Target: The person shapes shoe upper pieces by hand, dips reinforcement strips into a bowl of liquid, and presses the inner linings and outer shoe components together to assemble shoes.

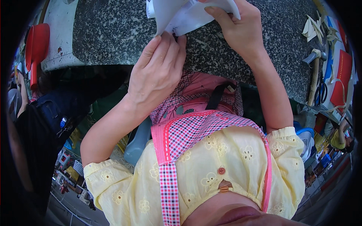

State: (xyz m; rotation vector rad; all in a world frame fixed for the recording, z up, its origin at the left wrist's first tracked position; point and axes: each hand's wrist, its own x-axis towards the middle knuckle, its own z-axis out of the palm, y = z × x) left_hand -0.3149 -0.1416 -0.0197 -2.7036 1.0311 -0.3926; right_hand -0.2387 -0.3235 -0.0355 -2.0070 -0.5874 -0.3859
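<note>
White sheet (196,19) curls over the desk (113,34); the right hand (243,28) grips its right edge, seemingly steadying it for the left hand (160,64), bunched narrow at the lower edge, any pinch hidden from me.

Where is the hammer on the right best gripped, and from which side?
Probably grip the hammer by its wooden handle, coming from the left: the handle extends long and slim from the metal head, and black-handled scissors lie close on its right.
</note>
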